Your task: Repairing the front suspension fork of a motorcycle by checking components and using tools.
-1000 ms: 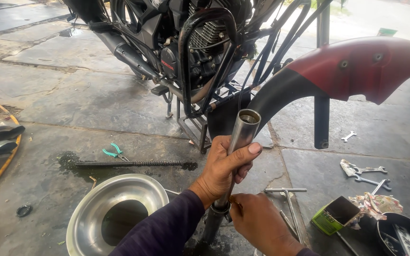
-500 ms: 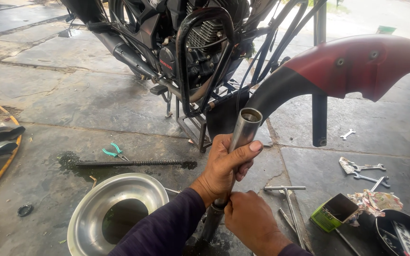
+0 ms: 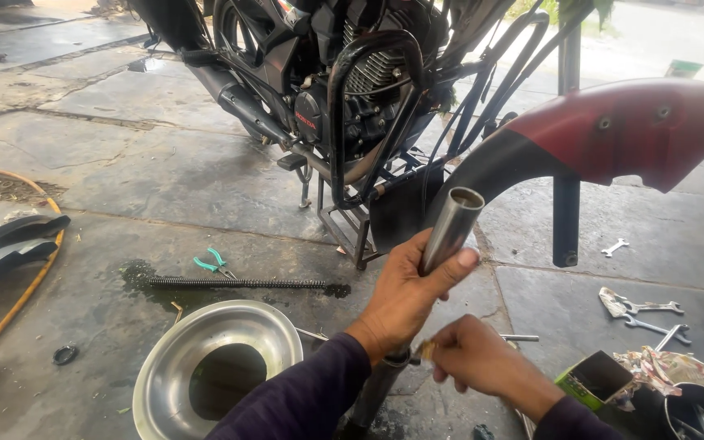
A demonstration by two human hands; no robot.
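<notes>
The left hand (image 3: 405, 293) grips the steel fork tube (image 3: 450, 228) upright, steadying it; beside the tube, right-hand fingers (image 3: 450, 346) pinch a small part (image 3: 427, 350).

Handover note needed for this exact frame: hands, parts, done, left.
Left hand: closed around the shiny metal tube, holding it upright and slightly tilted, open end up.
Right hand: fingers pinched beside the tube's lower part; what it grips is too small to tell.
Around it: steel bowl on the floor to the left, long coil spring and green-handled pliers beyond it, wrenches to the right, red fender above, motorcycle behind.
Done: tube is off the bike, spring lies out on the floor.
Left: whatever the right hand is working at the lower tube; not judgeable further.
</notes>
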